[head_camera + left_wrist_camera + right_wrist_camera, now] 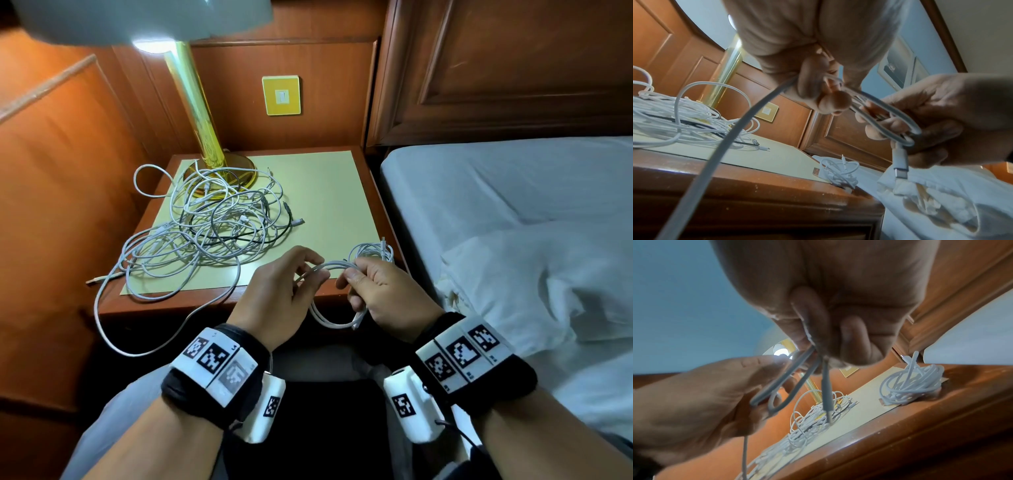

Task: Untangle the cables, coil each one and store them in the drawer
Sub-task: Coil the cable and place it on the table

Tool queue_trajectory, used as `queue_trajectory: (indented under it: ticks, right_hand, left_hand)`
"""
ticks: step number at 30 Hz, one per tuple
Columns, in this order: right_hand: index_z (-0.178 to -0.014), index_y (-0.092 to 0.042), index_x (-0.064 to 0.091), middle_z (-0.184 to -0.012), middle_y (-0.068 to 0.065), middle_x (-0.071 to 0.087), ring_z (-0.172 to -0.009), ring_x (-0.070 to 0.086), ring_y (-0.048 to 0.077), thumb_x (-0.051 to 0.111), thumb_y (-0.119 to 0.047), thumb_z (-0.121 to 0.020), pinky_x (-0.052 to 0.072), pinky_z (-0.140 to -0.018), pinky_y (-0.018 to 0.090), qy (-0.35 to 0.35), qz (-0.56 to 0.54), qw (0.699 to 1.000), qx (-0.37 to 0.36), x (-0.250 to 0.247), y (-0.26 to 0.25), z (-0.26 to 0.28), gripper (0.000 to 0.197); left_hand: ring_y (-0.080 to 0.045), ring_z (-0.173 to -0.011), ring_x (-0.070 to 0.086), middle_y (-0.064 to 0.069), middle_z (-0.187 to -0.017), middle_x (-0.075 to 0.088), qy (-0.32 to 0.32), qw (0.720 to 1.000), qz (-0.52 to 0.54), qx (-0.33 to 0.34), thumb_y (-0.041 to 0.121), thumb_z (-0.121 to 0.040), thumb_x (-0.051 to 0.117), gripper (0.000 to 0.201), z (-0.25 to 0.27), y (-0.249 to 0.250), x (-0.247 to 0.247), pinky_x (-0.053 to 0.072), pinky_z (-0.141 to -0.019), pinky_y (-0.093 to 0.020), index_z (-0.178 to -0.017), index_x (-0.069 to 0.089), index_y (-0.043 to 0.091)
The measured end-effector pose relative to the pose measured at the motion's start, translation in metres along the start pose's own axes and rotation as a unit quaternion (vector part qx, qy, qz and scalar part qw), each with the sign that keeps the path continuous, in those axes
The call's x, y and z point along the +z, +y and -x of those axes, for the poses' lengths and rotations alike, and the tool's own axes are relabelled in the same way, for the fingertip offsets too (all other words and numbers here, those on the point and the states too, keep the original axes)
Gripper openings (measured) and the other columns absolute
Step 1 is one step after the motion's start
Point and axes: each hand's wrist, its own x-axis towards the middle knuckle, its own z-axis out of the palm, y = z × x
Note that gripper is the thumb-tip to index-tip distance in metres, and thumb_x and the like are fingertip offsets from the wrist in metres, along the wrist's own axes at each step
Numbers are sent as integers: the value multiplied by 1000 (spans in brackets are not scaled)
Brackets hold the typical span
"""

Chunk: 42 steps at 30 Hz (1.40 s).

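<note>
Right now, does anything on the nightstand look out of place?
Yes. The tangled cable pile spills past the nightstand at its left front edge, and one white cable hangs off in a loop.

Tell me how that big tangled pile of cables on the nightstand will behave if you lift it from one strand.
The tangled pile likely comes up floppy: its strands lie in loose, sagging loops. Pulling one strand probably drags the others along, since white and black cables cross throughout. It may snag the lamp base, which some loops overlap.
</note>
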Motion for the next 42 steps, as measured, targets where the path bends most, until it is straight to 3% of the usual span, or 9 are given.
queue_trajectory:
  ticks: [5, 8, 15, 22, 26, 28, 34, 39, 42]
  right_hand:
    - [-84, -8, 62, -53, 2, 50, -52, 45, 21, 42, -18, -107, 43, -69, 45, -39, -88, 995, 35, -7, -10, 1, 31]
    - [-85, -7, 61, -52, 4, 49, -49, 43, 17, 40, -18, -107, 44, -68, 45, -50, -109, 992, 40, -6, -11, 1, 32]
    - [-94, -6, 62, -54, -3, 45, -39, 38, 0, 42, -23, -106, 35, -45, 12, -55, -85, 995, 4, -10, -15, 5, 29]
    - [-77, -9, 56, -52, -4, 41, -42, 35, 1, 41, -23, -106, 30, -44, 13, -28, -115, 993, -7, -10, -14, 3, 35]
    - [-80, -8, 52, -52, -4, 37, -44, 27, 8, 37, -25, -106, 23, -42, 20, -56, -190, 980, -4, -11, -18, 5, 35]
    - [-81, -9, 52, -52, -4, 35, -46, 23, 12, 38, -29, -105, 17, -46, 27, -56, -205, 977, -17, -9, -17, 5, 34]
    - [-83, -8, 55, -50, -7, 37, -47, 29, 9, 45, -40, -95, 26, -48, 19, -25, -160, 984, -72, -2, -15, 3, 35]
    - [-84, -6, 55, -50, -4, 38, -44, 30, 8, 43, -25, -105, 27, -45, 19, 18, -105, 992, -67, 4, -10, -1, 30]
    - [-81, -7, 54, -53, -3, 36, -44, 32, 4, 46, -25, -104, 30, -47, 16, 49, -91, 992, -72, 8, -9, -2, 30]
  left_hand:
    - [-21, -61, 62, 9, -86, 74, -20, 993, 102, -60, 17, -96, 65, 17, -3, 5, -7, 55, -61, -32, -105, 70, 30]
    - [-8, -62, 59, 10, -79, 73, -15, 995, 94, -43, 14, -97, 63, 23, -3, 7, -7, 51, -65, -25, -101, 71, 36]
    - [-2, -69, 63, 13, -72, 69, 41, 996, 69, -32, 8, -95, 63, 22, -5, 7, -5, 47, -70, -14, -101, 74, 27]
    - [-6, -59, 55, 11, -75, 66, 21, 981, 176, -79, 5, -98, 58, 27, -3, 7, -5, 44, -59, -17, -103, 75, 26]
    - [-13, -84, 67, 4, -90, 72, 81, 983, 150, -74, 8, -92, 67, 23, -7, 3, -7, 57, -75, -32, -94, 75, 29]
    - [-14, -82, 68, 0, -85, 73, 110, 977, 158, -94, 2, -87, 72, 20, -8, 3, -5, 56, -78, -35, -85, 72, 23]
    - [-28, -70, 66, -15, -73, 72, 108, 906, 355, -205, 16, -71, 79, 3, -6, 17, -6, 58, -68, -34, -71, 77, 15]
    - [-28, -67, 66, -21, -80, 69, 73, 851, 466, -232, 15, -89, 63, 22, -3, 23, -7, 59, -60, -31, -95, 69, -5]
    - [-26, -73, 68, -17, -90, 66, 58, 830, 502, -236, 21, -89, 65, 29, -3, 26, -4, 59, -66, -35, -107, 62, -2]
